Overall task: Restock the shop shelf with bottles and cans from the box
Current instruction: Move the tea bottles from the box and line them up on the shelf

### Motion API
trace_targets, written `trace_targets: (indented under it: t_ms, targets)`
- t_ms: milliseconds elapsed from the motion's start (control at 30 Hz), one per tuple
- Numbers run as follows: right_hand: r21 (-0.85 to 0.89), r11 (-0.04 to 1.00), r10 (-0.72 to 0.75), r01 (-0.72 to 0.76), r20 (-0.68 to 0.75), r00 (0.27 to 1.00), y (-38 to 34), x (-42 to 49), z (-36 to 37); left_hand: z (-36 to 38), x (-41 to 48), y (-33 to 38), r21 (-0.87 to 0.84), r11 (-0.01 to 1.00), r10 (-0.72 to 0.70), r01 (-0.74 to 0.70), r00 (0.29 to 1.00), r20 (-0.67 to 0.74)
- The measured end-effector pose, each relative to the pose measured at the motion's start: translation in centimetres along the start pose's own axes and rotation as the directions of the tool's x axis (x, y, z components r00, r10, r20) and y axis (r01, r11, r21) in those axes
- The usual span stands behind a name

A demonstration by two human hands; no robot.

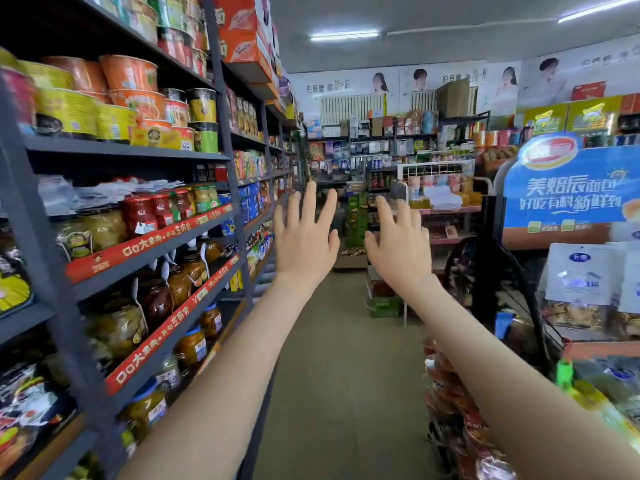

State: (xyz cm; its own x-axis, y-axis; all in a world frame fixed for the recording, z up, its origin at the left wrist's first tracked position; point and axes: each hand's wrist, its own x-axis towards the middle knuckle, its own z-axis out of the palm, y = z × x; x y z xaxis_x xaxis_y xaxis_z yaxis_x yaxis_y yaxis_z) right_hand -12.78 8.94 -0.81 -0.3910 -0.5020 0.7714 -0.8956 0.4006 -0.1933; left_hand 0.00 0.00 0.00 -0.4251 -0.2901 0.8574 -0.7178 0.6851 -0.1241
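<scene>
Shop aisle floor [343, 341] runs ahead; left hand [304, 240] and right hand [398, 251] hover spread and empty, jars [180, 282] on the shelf [166, 244] at left.

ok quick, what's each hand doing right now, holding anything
Left hand: open, fingers spread, holding nothing, raised in the aisle.
Right hand: open, fingers spread, holding nothing, raised beside the left.

shelf [152, 249]: dark metal, left | jars [157, 299], noodle cups [130, 98] on tiers
</scene>
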Motion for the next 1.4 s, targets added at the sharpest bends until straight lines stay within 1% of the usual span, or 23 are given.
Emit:
trace_targets:
  t_ms: [33,133,267,400,600,767,867,1000,1133,1267,1400]
  targets:
    - [0.024,1.0,-0.009,0.008,0.017,1.0,0.0,0.6,1.5,1.3,0.4,-0.4,-0.018,1.0,-0.021,0.022,0.998,0.059]
    - [0.05,0.998,-0.052,0.048,0.076,0.996,0.5,2.7,7.5,6.9,1.3,-2.5,-0.013,1.0,-0.025,0.026,0.995,0.096]
    - [0.044,0.999,-0.016,0.01,0.137,0.99,0.8,7.0,16.8,15.5,3.6,-5.7,-0.061,0.997,-0.029,0.039,0.986,0.164]
    - [0.018,1.0,-0.007,0.004,0.176,0.984,0.9,13.2,26.6,25.3,7.7,-9.7,-0.088,0.992,-0.071,0.093,0.971,0.23]
    - [-0.04,0.999,0.02,-0.012,0.211,0.977,3.2,23.7,38.0,39.9,15.6,-13.2,-0.093,0.993,-0.035,0.07,0.942,0.335]
    - [-0.097,0.995,0.053,-0.03,0.24,0.969,8.0,30.6,48.1,53.0,20.1,-13.3,-0.17,0.983,0.004,0.066,0.923,0.385]
    - [-0.115,0.993,0.044,-0.014,0.263,0.964,11.4,34.8,55.5,61.6,22.6,-13.3,-0.197,0.979,0.031,0.053,0.916,0.4]
    - [-0.119,0.993,0.037,-0.005,0.273,0.961,16.1,41.3,66.4,74.1,27.1,-13.8,-0.21,0.975,0.025,0.073,0.903,0.429]
    - [-0.106,0.994,0.024,0.014,0.346,0.938,20.0,48.7,77.2,85.9,33.3,-15.0,-0.198,0.977,0.034,0.076,0.866,0.499]
    - [-0.075,0.997,0.0,0.032,0.391,0.92,21.7,56.9,88.0,96.5,39.0,-17.9,-0.185,0.976,-0.007,0.119,0.857,0.516]
    - [-0.003,0.999,-0.048,0.054,0.414,0.909,21.7,64.2,99.9,108.1,43.3,-21.1,-0.194,0.964,-0.052,0.185,0.839,0.541]
